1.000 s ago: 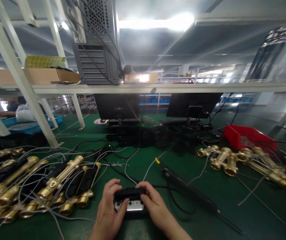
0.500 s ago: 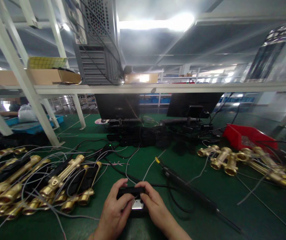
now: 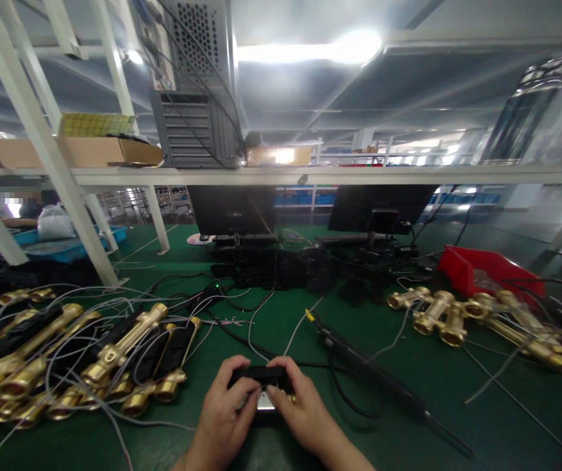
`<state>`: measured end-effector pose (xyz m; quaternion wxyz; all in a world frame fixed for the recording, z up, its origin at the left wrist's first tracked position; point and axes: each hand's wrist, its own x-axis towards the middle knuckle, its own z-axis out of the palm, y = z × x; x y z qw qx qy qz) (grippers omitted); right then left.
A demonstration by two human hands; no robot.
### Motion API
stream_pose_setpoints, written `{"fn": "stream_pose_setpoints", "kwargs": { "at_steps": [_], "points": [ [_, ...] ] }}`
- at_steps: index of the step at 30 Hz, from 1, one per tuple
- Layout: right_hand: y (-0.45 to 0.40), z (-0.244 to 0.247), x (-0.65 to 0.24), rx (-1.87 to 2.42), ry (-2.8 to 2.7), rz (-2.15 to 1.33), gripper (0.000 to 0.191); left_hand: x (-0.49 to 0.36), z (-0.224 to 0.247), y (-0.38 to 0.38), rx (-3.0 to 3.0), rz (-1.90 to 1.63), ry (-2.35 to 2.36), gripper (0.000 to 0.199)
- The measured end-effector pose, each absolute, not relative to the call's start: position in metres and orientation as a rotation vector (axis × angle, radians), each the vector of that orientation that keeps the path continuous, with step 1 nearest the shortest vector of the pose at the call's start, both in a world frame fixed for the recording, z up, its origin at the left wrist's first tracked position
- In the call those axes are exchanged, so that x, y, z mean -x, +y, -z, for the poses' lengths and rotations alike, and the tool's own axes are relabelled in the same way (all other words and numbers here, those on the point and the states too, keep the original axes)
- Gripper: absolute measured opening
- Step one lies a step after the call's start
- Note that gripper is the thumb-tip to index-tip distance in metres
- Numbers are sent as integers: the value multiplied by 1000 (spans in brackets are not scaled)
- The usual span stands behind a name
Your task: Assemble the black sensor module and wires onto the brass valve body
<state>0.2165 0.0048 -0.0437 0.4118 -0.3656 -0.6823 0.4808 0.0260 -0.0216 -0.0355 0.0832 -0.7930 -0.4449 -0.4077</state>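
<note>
A black part [image 3: 261,375] with a silvery metal plate [image 3: 265,401] lies between my hands at the bottom centre, close to the green tabletop. My left hand [image 3: 229,405] grips its left side, with fingers curled over the far edge and the thumb near the plate. From the right, my right hand [image 3: 298,405] holds the same part, its thumb at the plate's upper edge. A bit of brass shows beside the right fingers. Thin grey wire runs away beyond the part. The underside is hidden.
Brass fittings with black housings and grey wires [image 3: 123,347] fill the left. A black electric screwdriver [image 3: 369,366] lies to the right. Behind are more brass fittings [image 3: 452,320], a red bin [image 3: 462,271], two monitors [image 3: 383,206] and a shelf [image 3: 271,175].
My right thumb has shifted left over the metal plate, and a bit of brass now shows by the right fingers. Both hands still hold the black part.
</note>
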Motion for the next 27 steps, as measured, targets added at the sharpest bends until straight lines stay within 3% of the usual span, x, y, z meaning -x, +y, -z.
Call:
{"fn": "stream_pose_setpoints", "kwargs": {
  "at_steps": [6,11,20,27],
  "points": [
    [6,48,-216,886,-1763,-1144,26,-12,34,-23,2367,1242,-1372,16],
    [7,52,-214,871,-1794,-1072,25,5,28,-22,2474,1146,-1497,43],
    [8,63,-207,855,-1735,-916,19,7,30,-18,2653,1259,-1615,25],
    [5,60,-208,845,-1765,-863,16,1,31,-19,2564,1386,-1700,25]
  ]
}}
